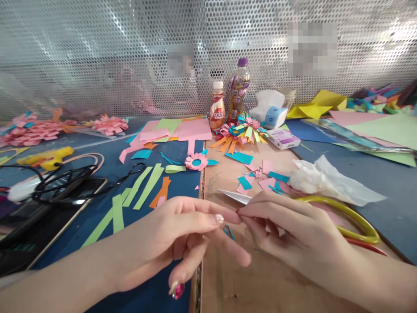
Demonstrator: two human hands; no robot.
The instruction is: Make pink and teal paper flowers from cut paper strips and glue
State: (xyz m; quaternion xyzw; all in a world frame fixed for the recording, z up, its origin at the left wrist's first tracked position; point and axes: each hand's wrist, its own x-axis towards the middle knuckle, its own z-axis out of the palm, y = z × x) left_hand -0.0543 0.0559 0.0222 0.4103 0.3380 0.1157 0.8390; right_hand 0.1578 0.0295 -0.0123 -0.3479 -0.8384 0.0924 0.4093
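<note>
1. The left hand point(176, 243) and right hand point(293, 234) are met fingertip to fingertip over the brown table point(260, 287).
2. A tiny scrap, too small to identify, is pinched between both hands' thumbs and forefingers.
3. Scissors point(325, 208) with yellow handles are lain just behind the right hand.
4. Paper strips point(140, 191) are scattered left, on blue.
</note>
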